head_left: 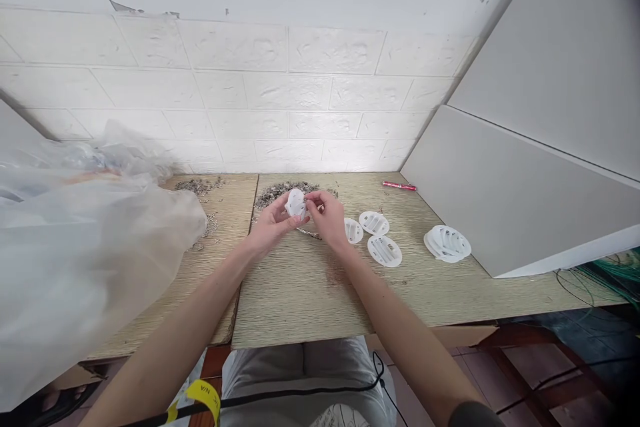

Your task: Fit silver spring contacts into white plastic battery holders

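Observation:
My left hand grips a small round white plastic disc, tilted up above the table. Against the disc's right edge, the fingertips of my right hand are pinched together; whatever lies between them is too small to make out. Behind the hands spreads a heap of small metal pieces. Just right of my right hand lie slotted white discs, one partly covered by the hand, another farther back and a third nearer me.
Several similar discs form a stack by the grey panel on the right. A red pen lies at the back. On the left, a large translucent plastic bag bulges over the table beside more small metal pieces.

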`<state>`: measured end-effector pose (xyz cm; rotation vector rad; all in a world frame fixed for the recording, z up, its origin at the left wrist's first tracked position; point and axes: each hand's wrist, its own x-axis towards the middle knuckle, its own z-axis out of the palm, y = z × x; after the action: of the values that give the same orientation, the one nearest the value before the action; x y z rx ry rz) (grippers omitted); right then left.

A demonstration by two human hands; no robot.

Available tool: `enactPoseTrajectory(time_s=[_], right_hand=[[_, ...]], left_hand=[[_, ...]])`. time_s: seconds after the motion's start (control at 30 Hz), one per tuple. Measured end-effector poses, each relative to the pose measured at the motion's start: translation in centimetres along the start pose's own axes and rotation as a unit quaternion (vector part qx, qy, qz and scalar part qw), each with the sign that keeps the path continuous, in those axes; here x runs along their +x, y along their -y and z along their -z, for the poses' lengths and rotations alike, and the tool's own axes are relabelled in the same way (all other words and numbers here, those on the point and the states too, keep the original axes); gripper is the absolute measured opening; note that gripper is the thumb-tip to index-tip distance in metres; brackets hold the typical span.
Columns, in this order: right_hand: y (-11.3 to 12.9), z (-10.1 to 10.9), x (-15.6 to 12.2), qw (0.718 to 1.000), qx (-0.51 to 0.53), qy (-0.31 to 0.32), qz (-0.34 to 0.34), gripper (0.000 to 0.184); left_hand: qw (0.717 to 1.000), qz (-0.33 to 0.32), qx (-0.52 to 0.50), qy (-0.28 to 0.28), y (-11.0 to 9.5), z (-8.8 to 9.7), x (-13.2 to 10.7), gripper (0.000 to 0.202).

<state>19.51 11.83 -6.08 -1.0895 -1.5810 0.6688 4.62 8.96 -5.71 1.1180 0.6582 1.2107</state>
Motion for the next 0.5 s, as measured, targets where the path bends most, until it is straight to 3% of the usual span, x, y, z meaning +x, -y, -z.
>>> enactPoseTrajectory(time_s=[0.27, 0.5], right_hand=[[0.07, -0.49, -0.11, 0.999, 0.01, -0.024, -0.029, 0.013], [-0.4, 0.25, 0.47, 0.993, 0.088, 0.031, -0.076, 0.021]], left_hand=[[0.998, -0.023, 0.04, -0.037, 0.59, 0.42, 0.26, 0.063], [0.999, -0.023, 0.025, -0.038, 0.17, 0.41, 0.33, 0.063]])
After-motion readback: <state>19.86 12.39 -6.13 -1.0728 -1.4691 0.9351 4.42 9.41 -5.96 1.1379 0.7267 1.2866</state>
